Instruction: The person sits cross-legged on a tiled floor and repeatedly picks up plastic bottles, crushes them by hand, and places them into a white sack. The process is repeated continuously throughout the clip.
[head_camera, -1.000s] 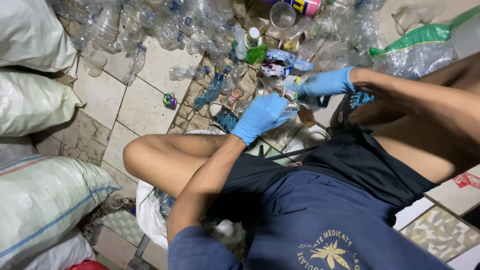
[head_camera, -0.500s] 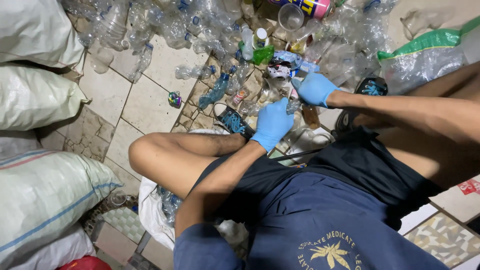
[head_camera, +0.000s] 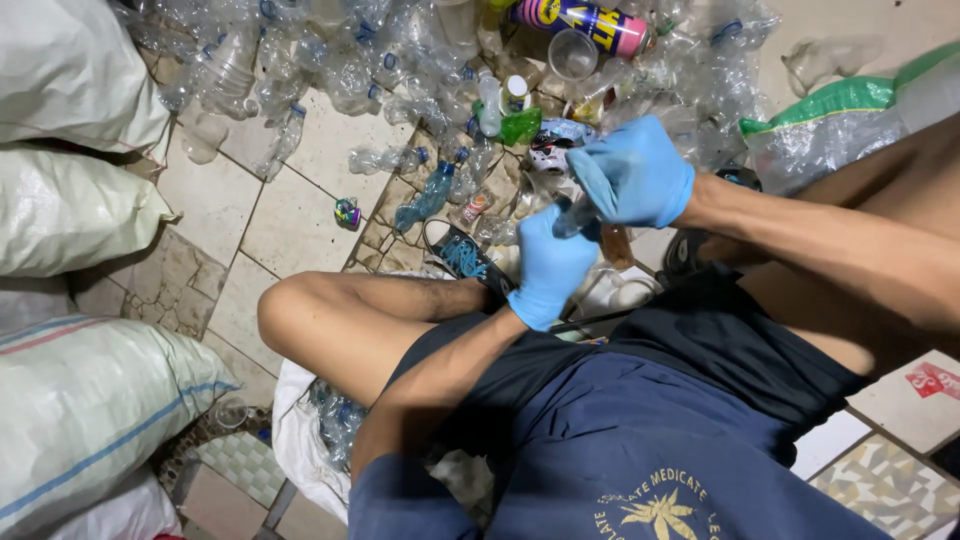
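White woven sacks (head_camera: 70, 200) line the tiled floor (head_camera: 290, 210) beside you, with a heap of crushed clear plastic bottles (head_camera: 400, 60) ahead. Your blue-gloved left hand (head_camera: 548, 265) and right hand (head_camera: 632, 172) both close around a small clear bottle (head_camera: 572, 215), held between them above your lap.

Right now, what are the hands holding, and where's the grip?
Both gloved hands close on one clear plastic bottle. The left hand grips its lower part from below; the right hand wraps over its top end. What exactly the right fingers pinch is hidden.
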